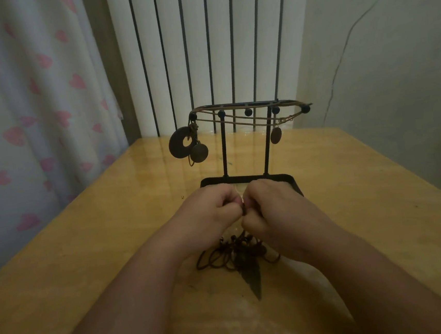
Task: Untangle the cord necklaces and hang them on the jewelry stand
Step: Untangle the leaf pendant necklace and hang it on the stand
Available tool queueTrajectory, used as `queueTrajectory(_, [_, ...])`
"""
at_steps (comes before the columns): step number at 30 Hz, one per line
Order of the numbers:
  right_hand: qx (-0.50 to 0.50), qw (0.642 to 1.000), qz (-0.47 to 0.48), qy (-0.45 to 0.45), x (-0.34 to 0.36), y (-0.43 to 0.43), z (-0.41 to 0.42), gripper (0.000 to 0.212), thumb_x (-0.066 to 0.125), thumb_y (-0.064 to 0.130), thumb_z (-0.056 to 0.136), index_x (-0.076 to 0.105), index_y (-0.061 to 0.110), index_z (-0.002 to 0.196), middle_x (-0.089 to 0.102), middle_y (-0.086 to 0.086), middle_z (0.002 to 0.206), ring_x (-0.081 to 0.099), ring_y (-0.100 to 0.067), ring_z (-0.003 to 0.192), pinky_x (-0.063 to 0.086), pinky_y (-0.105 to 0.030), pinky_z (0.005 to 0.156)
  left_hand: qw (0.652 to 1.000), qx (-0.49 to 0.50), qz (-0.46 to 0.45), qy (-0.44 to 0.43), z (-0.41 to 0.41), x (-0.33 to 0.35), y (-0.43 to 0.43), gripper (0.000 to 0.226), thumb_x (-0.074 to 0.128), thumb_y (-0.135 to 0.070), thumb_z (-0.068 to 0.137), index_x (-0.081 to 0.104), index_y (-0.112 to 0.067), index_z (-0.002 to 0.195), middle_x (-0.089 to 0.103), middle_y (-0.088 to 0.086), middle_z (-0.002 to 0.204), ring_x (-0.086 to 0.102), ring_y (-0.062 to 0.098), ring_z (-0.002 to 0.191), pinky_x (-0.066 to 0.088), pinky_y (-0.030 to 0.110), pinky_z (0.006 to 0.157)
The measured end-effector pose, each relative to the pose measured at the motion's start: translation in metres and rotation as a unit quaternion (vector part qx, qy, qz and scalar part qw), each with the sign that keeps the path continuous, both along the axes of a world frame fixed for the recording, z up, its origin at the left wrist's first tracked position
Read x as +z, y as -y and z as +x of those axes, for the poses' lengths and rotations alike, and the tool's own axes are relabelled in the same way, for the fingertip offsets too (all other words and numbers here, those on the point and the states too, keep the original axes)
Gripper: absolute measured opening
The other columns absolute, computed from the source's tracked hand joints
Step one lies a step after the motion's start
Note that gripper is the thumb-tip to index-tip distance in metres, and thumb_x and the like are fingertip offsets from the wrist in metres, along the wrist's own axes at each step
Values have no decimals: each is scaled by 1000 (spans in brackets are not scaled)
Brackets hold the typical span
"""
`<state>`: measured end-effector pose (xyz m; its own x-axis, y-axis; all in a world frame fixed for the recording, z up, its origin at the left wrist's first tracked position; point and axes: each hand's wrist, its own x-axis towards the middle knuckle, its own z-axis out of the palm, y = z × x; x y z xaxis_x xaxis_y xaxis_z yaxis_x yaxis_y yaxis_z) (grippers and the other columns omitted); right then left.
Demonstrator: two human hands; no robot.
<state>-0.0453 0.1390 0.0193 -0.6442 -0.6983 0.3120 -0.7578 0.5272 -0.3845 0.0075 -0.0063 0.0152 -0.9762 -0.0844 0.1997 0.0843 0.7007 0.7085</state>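
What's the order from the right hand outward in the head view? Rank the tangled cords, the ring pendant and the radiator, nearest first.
1. The tangled cords: just below the right hand, which pinches a strand.
2. The ring pendant: hanging at the left end of the stand, beyond the hand.
3. The radiator: behind the table.

Head-worn view, facing forward and down, close over table (87, 247)
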Motion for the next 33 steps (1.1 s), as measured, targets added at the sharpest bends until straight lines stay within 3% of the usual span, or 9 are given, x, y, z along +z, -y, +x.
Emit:
queueTrajectory(13, [18,991,-109,82,-4,-5,-1,9,49,31,89,49,29,80,51,10,82,47,-6,73,38,-20,62,991,-10,135,-6,3,-1,1,28,52,-21,92,61,-35,70,54,-11,63,49,11,63,41,34,62])
queueTrajectory(16, [11,988,-128,82,-4,-7,-3,11,52,28,92,50,32,82,52,11,81,47,-2,69,36,-15,58,993,15,109,-30,3,1,0,19,56,-24,93,64,-30,76,57,-19,60,50,-4,58,39,21,62])
queueTrajectory(19, [6,992,-112,64,-4,-9,-6,11,54,30,92,50,34,83,52,12,83,47,-4,69,38,-17,56,997,35,40,-54,2,0,-2,13,62,-27,90,65,-32,78,61,-13,70,55,-2,66,39,16,60])
queueTrajectory(23, [2,994,-101,39,-1,-9,-4,15,57,31,92,48,39,83,50,16,85,48,-1,73,36,-15,59,995,42,48,-83,2,-2,0,15,65,-22,87,65,-32,75,61,-10,69,54,-3,64,41,10,55])
queueTrajectory(28, [-13,998,-51,-21,2,-8,-5,13,57,31,91,49,36,83,48,17,85,47,-2,78,36,-15,63,996,42,42,-69,1,-3,-3,13,65,-21,86,66,-27,74,60,-8,68,52,0,61,41,15,55])
queueTrajectory(33, [-7,997,-73,20,0,-8,-5,13,56,30,91,50,32,79,52,11,83,49,-8,72,42,-21,61,995,35,80,-54,2,-2,-2,14,66,-24,86,69,-29,74,64,-7,70,56,0,64,45,21,61])
